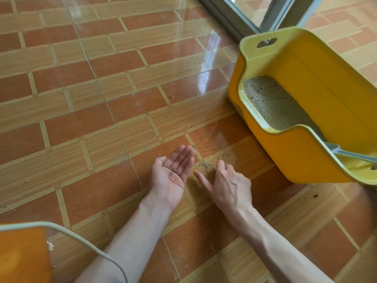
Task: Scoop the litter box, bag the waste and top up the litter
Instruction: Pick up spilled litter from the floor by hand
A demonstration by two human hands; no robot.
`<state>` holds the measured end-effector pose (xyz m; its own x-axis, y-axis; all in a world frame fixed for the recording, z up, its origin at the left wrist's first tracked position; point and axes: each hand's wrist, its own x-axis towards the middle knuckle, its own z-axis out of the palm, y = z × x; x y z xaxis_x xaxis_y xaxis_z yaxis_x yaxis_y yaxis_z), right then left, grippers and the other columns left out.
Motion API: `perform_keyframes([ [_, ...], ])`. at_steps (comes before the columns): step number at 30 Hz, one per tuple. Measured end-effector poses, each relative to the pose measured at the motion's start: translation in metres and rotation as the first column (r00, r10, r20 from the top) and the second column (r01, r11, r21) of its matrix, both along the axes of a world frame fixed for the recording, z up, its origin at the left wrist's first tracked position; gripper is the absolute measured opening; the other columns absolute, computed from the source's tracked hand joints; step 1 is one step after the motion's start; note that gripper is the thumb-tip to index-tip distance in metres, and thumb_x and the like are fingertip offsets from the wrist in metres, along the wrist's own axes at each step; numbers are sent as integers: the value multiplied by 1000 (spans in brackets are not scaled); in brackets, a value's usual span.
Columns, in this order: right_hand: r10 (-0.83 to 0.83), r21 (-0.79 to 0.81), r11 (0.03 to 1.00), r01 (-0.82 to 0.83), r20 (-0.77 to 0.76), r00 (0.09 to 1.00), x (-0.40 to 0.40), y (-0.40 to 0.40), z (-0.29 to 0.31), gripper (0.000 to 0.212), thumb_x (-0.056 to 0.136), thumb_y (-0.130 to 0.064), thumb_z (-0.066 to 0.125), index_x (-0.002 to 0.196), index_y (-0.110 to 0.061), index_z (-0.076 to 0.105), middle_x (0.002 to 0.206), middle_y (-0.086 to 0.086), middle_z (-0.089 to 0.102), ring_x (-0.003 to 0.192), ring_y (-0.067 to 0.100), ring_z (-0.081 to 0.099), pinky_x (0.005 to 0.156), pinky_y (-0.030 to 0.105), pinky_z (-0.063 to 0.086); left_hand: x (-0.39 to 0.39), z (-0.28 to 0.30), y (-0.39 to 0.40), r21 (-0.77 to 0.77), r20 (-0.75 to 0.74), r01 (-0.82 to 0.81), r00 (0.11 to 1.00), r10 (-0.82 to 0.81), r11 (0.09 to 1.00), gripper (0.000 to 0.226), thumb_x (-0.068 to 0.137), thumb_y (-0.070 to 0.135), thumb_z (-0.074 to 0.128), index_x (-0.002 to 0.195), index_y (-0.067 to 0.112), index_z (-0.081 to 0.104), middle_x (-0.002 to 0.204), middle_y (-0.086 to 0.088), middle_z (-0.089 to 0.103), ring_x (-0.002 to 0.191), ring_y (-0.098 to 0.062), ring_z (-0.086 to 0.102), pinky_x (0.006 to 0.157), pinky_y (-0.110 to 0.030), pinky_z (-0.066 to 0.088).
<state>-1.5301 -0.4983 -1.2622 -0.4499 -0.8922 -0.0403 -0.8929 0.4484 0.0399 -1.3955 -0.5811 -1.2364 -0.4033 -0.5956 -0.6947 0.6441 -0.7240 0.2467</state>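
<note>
A yellow litter box (306, 64) with high walls stands on the tiled floor at the right, holding grey litter (273, 103). A pale grey scoop (346, 153) lies across its near rim. Spilled litter grains (206, 165) lie scattered on the floor in front of the box. My left hand (173, 172) lies palm up on the floor, fingers straight, with a few grains in the palm. My right hand (226, 182) is palm down just right of it, its fingers spread and touching the floor at the small pile of grains.
An orange object with a pale rim (22, 252) fills the bottom left corner. A sliding glass door frame (240, 19) runs behind the litter box. More loose grains (169, 97) dot the tiles toward the middle.
</note>
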Motion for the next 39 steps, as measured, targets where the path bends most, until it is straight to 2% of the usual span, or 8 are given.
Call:
perform_keyframes([
  [8, 242, -82, 966, -246, -61, 968, -13, -6, -19, 26, 106, -37, 50, 92, -15, 51, 68, 2, 56, 46, 22, 57, 40, 28, 33, 2, 0, 1, 1, 23, -3, 1000, 3, 1000, 51, 109, 21, 26, 115, -5, 69, 114, -22, 76, 103, -30, 77, 88, -35, 62],
  [17, 258, 62, 966, -253, -99, 961, -20, -10, -9, 11, 90, -4, 65, 85, -8, 55, 58, 7, 54, 39, 23, 51, 41, 27, 29, 3, 0, 4, 0, 24, 10, 1000, -10, 1000, 50, 109, 21, 27, 117, -5, 69, 116, -21, 76, 104, -31, 76, 86, -34, 63],
  [19, 264, 99, 962, -255, -93, 960, -19, -11, -7, 12, 91, -2, 64, 85, -8, 55, 60, 7, 57, 43, 23, 55, 43, 28, 30, 2, -1, 4, -1, 20, 6, 1000, -6, 1000, 50, 109, 21, 27, 118, -5, 68, 116, -21, 75, 105, -31, 76, 86, -34, 64],
  [22, 272, 177, 949, -259, -52, 961, -17, -12, -2, 14, 100, -1, 40, 98, -8, 53, 78, 9, 64, 63, 26, 65, 50, 33, 36, 1, -3, 4, -6, 20, 1, 1000, -1, 1000, 50, 109, 22, 26, 118, -5, 68, 116, -21, 75, 106, -31, 76, 87, -34, 63],
  [25, 262, 204, 945, -257, -1, 965, -19, -13, 3, 16, 101, 1, 35, 100, -10, 46, 78, 6, 55, 63, 23, 57, 53, 33, 40, 1, -4, 6, -10, 23, 4, 1000, -4, 1000, 51, 109, 22, 26, 118, -5, 68, 117, -21, 75, 108, -31, 75, 89, -35, 62],
  [28, 211, 133, 966, -222, 94, 973, -20, -14, 5, 16, 102, -3, 42, 89, -12, 40, 69, 1, 51, 56, 21, 55, 51, 36, 49, 1, -5, 8, -11, 22, 6, 1000, -6, 1000, 51, 109, 22, 25, 119, -5, 67, 116, -22, 75, 107, -32, 75, 91, -36, 62],
  [34, 242, -163, 966, -199, 321, 916, 19, -19, 43, 27, 109, -29, 34, 85, -17, 36, 62, -5, 44, 51, 23, 46, 49, 35, 38, -2, -10, 7, 5, 42, 2, 999, -2, 1000, 50, 108, 23, 27, 114, -3, 69, 113, -21, 76, 103, -29, 77, 93, -36, 61],
  [39, 306, -145, 952, -270, 414, 857, 52, -33, 59, 20, 109, -29, 34, 97, -14, 40, 77, 3, 55, 64, 32, 58, 56, 37, 40, -6, -18, 3, 59, -4, 38, 999, -38, 997, 48, 106, 25, 29, 117, 3, 70, 114, -17, 77, 109, -27, 74, 106, -38, 51],
])
